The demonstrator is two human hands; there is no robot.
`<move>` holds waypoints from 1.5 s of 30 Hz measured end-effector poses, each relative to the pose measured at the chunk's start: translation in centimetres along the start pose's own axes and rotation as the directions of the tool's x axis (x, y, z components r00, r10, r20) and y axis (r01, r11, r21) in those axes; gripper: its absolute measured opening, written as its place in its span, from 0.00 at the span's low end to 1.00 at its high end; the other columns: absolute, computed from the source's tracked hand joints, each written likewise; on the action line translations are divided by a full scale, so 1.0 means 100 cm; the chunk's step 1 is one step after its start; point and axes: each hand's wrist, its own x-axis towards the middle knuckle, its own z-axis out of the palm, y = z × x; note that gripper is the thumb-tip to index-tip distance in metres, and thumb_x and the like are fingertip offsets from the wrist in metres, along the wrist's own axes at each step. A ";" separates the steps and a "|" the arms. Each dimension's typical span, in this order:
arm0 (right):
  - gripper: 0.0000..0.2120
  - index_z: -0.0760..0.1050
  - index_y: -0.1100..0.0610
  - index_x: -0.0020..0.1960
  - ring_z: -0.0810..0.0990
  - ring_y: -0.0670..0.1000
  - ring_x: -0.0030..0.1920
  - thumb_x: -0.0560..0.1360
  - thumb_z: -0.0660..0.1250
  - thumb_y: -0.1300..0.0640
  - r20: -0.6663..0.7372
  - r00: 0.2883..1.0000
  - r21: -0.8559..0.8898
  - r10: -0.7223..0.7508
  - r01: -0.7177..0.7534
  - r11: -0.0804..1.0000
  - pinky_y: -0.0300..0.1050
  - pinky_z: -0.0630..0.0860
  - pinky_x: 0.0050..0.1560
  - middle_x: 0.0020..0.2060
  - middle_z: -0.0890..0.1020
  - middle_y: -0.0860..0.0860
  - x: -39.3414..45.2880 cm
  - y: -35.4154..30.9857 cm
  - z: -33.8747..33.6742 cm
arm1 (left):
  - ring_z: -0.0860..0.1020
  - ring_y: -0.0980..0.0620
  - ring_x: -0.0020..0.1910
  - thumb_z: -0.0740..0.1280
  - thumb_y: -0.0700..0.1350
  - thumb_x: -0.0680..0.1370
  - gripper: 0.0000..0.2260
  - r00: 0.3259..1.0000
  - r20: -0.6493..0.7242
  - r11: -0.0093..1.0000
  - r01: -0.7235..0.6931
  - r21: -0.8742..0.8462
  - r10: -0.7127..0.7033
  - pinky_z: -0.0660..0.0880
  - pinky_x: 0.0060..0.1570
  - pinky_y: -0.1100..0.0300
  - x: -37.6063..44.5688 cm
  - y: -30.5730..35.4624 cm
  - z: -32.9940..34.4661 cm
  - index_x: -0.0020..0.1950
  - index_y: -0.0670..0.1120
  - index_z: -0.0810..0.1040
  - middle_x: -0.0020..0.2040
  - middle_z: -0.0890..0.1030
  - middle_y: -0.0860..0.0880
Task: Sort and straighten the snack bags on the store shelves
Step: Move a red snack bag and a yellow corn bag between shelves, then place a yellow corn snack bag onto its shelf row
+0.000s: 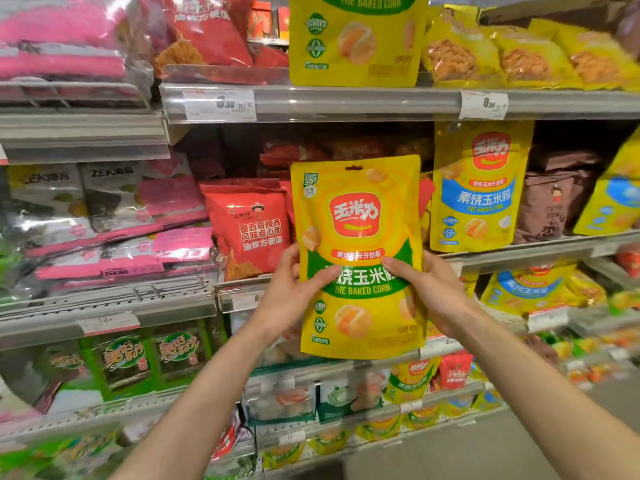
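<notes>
Yellow-and-green baked corn bag (358, 237) upright between both hands, left hand (292, 296) gripping its left edge, thumb across the front, right hand (433, 289) gripping its right edge likewise, red snack bag (247, 226) on the shelf (533, 251) just beyond the left hand

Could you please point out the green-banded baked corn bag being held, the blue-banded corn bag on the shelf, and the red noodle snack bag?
Green-banded baked corn bag (356, 216), head view, on its red logo.
Blue-banded corn bag (479, 199), head view, on its blue band.
Red noodle snack bag (254, 230), head view, on its printed front.
</notes>
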 end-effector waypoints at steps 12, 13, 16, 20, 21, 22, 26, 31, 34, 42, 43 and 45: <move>0.09 0.80 0.57 0.58 0.89 0.51 0.46 0.78 0.71 0.57 0.074 0.992 0.103 0.107 -0.114 0.988 0.45 0.83 0.41 0.49 0.89 0.52 -0.059 0.036 -0.015 | 0.84 0.54 0.56 0.76 0.48 0.73 0.29 0.999 -0.047 1.000 0.014 -0.022 -0.015 0.81 0.56 0.53 -0.067 -0.026 0.027 0.71 0.50 0.69 0.58 0.85 0.54; 0.12 0.80 0.56 0.60 0.88 0.55 0.52 0.78 0.71 0.56 0.073 0.992 0.111 0.105 -0.113 0.987 0.53 0.83 0.50 0.52 0.88 0.53 -0.063 0.039 -0.021 | 0.84 0.54 0.55 0.76 0.48 0.73 0.29 0.998 -0.056 1.000 0.019 -0.014 -0.020 0.82 0.56 0.54 -0.071 -0.026 0.033 0.72 0.50 0.69 0.58 0.85 0.53; 0.17 0.79 0.56 0.62 0.86 0.57 0.57 0.75 0.73 0.54 0.078 0.989 0.140 0.125 -0.136 0.981 0.64 0.78 0.64 0.55 0.87 0.53 -0.073 0.047 -0.050 | 0.85 0.57 0.53 0.76 0.47 0.73 0.29 0.995 -0.096 1.000 0.031 0.003 -0.031 0.82 0.50 0.63 -0.083 -0.026 0.064 0.70 0.53 0.69 0.57 0.85 0.54; 0.16 0.79 0.56 0.62 0.86 0.54 0.57 0.75 0.73 0.56 0.082 0.986 0.147 0.148 -0.159 0.976 0.53 0.81 0.59 0.56 0.87 0.53 -0.088 0.057 -0.110 | 0.85 0.59 0.47 0.76 0.45 0.73 0.26 0.993 -0.112 0.999 0.045 0.019 -0.043 0.79 0.40 0.68 -0.094 -0.027 0.130 0.68 0.54 0.71 0.52 0.87 0.53; 0.16 0.80 0.56 0.62 0.86 0.55 0.56 0.75 0.73 0.56 0.072 0.985 0.148 0.157 -0.166 0.975 0.51 0.81 0.57 0.55 0.87 0.53 -0.091 0.062 -0.130 | 0.85 0.59 0.45 0.76 0.44 0.73 0.24 0.993 -0.108 0.999 0.048 0.017 -0.046 0.79 0.39 0.69 -0.096 -0.029 0.150 0.66 0.55 0.72 0.49 0.87 0.54; 0.16 0.80 0.56 0.62 0.87 0.55 0.55 0.75 0.73 0.56 0.060 0.984 0.145 0.169 -0.176 0.974 0.49 0.82 0.53 0.55 0.88 0.53 -0.095 0.068 -0.152 | 0.86 0.59 0.45 0.76 0.44 0.73 0.22 0.994 -0.095 0.998 0.055 0.024 -0.052 0.79 0.39 0.68 -0.098 -0.032 0.171 0.64 0.56 0.73 0.49 0.87 0.54; 0.12 0.81 0.54 0.59 0.88 0.53 0.53 0.76 0.73 0.58 0.020 0.972 0.157 0.236 -0.236 0.959 0.47 0.83 0.50 0.52 0.88 0.51 -0.113 0.084 -0.248 | 0.86 0.52 0.51 0.76 0.45 0.73 0.21 0.992 -0.054 0.993 0.118 -0.002 -0.118 0.82 0.42 0.62 -0.102 -0.048 0.271 0.64 0.53 0.74 0.53 0.87 0.51; 0.15 0.81 0.52 0.61 0.87 0.55 0.56 0.75 0.74 0.56 -0.064 0.949 0.177 0.310 -0.295 0.939 0.56 0.81 0.59 0.54 0.88 0.52 -0.129 0.099 -0.368 | 0.86 0.54 0.49 0.77 0.54 0.69 0.27 0.974 0.050 0.975 0.223 -0.008 -0.223 0.83 0.46 0.56 -0.090 -0.059 0.391 0.65 0.58 0.72 0.52 0.87 0.55; 0.19 0.80 0.52 0.62 0.87 0.55 0.55 0.72 0.75 0.54 -0.118 0.929 0.205 0.350 -0.323 0.924 0.61 0.79 0.62 0.54 0.88 0.52 -0.131 0.105 -0.426 | 0.86 0.57 0.48 0.77 0.53 0.70 0.26 0.969 0.110 0.975 0.221 0.016 -0.221 0.80 0.40 0.62 -0.072 -0.063 0.447 0.65 0.62 0.71 0.54 0.86 0.56; 0.23 0.79 0.52 0.62 0.87 0.54 0.55 0.68 0.75 0.53 -0.210 0.907 0.216 0.366 -0.323 0.922 0.56 0.80 0.60 0.54 0.88 0.51 -0.097 0.121 -0.537 | 0.84 0.58 0.54 0.78 0.55 0.71 0.27 0.947 0.257 0.981 0.187 0.052 -0.194 0.81 0.57 0.50 0.004 -0.084 0.555 0.67 0.63 0.71 0.56 0.85 0.60; 0.23 0.79 0.52 0.63 0.87 0.54 0.56 0.68 0.75 0.52 -0.216 0.905 0.206 0.367 -0.325 0.923 0.57 0.79 0.61 0.55 0.88 0.51 -0.089 0.122 -0.548 | 0.84 0.57 0.55 0.78 0.54 0.72 0.27 0.943 0.273 0.982 0.185 0.039 -0.188 0.81 0.58 0.48 0.014 -0.086 0.565 0.67 0.62 0.71 0.57 0.85 0.59; 0.24 0.79 0.52 0.63 0.86 0.54 0.57 0.68 0.76 0.52 -0.225 0.902 0.184 0.369 -0.333 0.925 0.59 0.78 0.64 0.56 0.87 0.51 -0.068 0.125 -0.568 | 0.84 0.54 0.55 0.78 0.50 0.73 0.26 0.939 0.294 0.983 0.183 0.006 -0.177 0.80 0.59 0.45 0.039 -0.091 0.582 0.67 0.59 0.72 0.57 0.85 0.56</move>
